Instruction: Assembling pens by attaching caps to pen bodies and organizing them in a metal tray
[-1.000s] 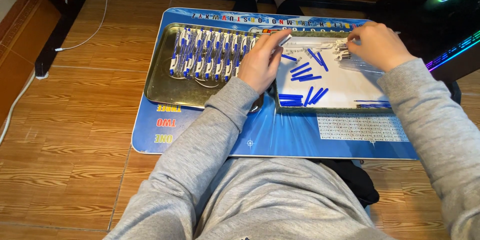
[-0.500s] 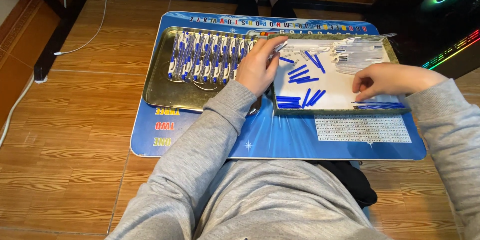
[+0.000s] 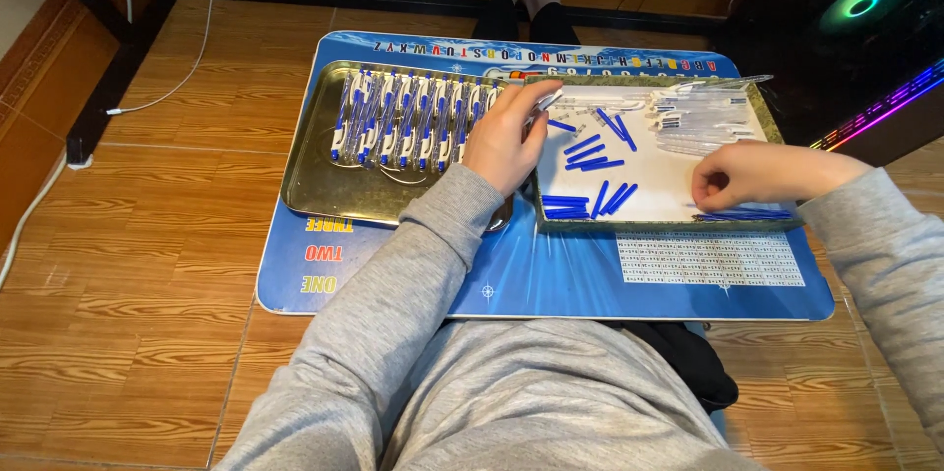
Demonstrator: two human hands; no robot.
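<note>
At centre frame, the left hand (image 3: 506, 137) pinched a pen barrel (image 3: 547, 100) while the right hand (image 3: 739, 176) closed on thin blue refills (image 3: 739, 214), best lifted singly.

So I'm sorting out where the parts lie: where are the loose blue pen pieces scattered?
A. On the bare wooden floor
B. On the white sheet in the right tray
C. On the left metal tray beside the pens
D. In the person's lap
B: the loose blue pieces lie scattered on the white sheet in the right tray, between the two hands.
</note>
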